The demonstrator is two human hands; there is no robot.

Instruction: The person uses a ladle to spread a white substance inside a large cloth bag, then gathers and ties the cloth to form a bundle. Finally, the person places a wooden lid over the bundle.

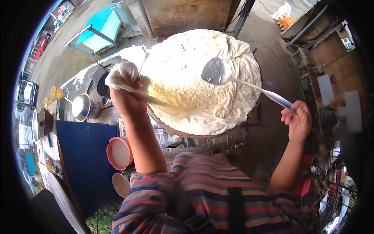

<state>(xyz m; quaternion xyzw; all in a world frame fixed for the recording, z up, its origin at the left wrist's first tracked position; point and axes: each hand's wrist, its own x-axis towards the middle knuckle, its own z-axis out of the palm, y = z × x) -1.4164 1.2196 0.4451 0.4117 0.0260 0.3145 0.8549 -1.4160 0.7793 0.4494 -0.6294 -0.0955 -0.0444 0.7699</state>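
A large round basket (pixel 175 133) stands before me, lined with a pale cloth (pixel 198 127) whose folds lie thick along the right side. On the cloth rests a crumbly, cream-coloured mass (pixel 187 93), partly washed out by glare. My left hand (pixel 130 98) is raised at the basket's left edge, closed on a gathered bunch of the cloth, which stretches from it toward the right. My right hand (pixel 298 120) grips the handle end of a long metal ladle (pixel 216 71). The ladle's broad bowl hangs over the right part of the mass and has bits stuck to it.
Left of the basket are a metal pot (pixel 81 108), a dark pan (pixel 103 84) and an orange tub (pixel 119 153) with pale contents. A blue panel (pixel 87 158) hangs nearer me. Behind the basket rises a wooden board (pixel 187 16); cluttered shelves (pixel 309 70) line the right.
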